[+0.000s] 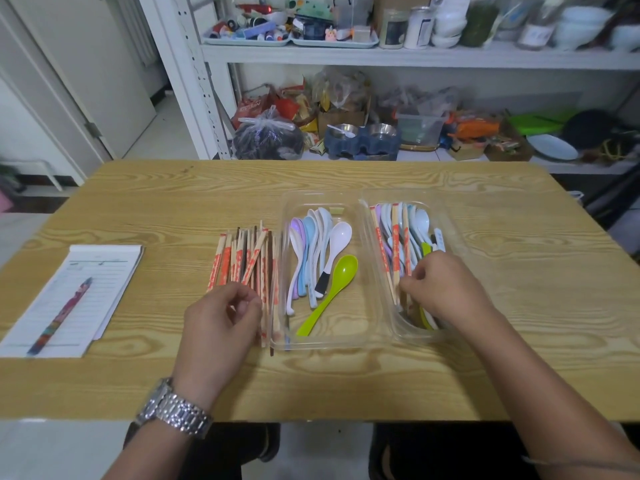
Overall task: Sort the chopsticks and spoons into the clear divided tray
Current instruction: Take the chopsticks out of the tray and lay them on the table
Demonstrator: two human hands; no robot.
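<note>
The left hand (221, 317) curls over loose chopsticks (246, 261) on the tabletop (173, 202), its grip impossible to tell. The right hand (446, 289) pinches chopsticks inside the right clear tray (450, 223).

Chopsticks (247, 268): loose pile, mostly red-printed paper sleeves, few dark bare ones, roughly parallel, just beside left wall of clear tray (346, 342). Tray holds spoons (311, 251), white, lilac and pale blue, handles toward viewer. Lime spoon (332, 296) rightmost, bowl up. Second clear container (412, 337), right: sleeved sticks (396, 244) and pastel scoops (421, 220) mixed.
</note>
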